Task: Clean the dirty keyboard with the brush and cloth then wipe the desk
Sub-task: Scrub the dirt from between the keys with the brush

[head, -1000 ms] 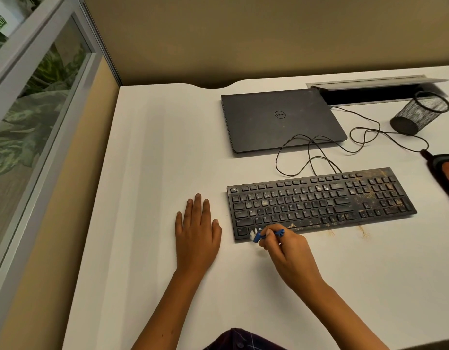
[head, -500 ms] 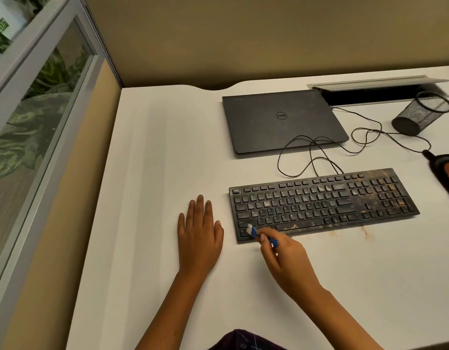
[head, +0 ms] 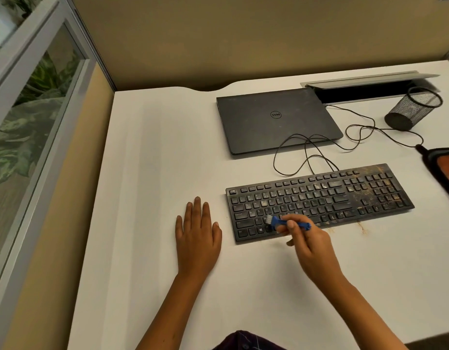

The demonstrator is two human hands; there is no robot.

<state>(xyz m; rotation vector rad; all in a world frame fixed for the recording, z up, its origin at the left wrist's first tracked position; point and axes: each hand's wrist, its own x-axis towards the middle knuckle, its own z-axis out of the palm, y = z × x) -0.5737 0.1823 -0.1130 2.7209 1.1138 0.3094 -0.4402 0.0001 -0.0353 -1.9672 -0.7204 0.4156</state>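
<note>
White desk (head: 152, 152), open left half, keyboard (head: 319, 198) right of centre

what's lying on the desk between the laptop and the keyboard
In the head view, loops of thin black cable lie on the desk between the closed laptop and the keyboard; nothing else sits there.

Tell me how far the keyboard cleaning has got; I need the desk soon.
Early. Nothing looks finished: the keyboard carries brown grime, thickest at its right end. In hand: the right hand holds the blue brush, bristles on the lower-left keys, while the left hand lies flat on the desk. Left: further brushing, the orange cloth at the right edge, and the stains on the desk by the keyboard's front edge.
</note>
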